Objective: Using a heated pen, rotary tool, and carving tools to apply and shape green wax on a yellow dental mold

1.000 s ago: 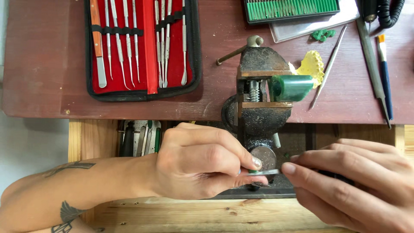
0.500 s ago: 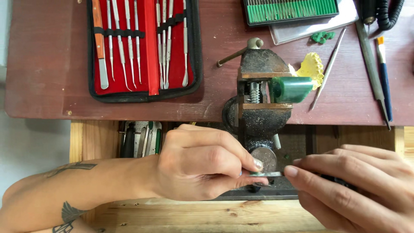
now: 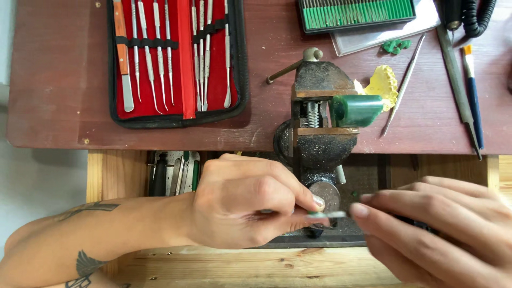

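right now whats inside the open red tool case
The red tool case holds slim metal picks and spatulas under black elastic bands, plus one orange-handled tool at its left end. The handle tops run out of frame, so the full count is unclear.

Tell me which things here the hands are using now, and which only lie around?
In use: left hand and right hand on a thin metal tool; bench vise gripping a green block.

Lying about: red tool case, green bur rack, blue-handled brush, yellow piece.
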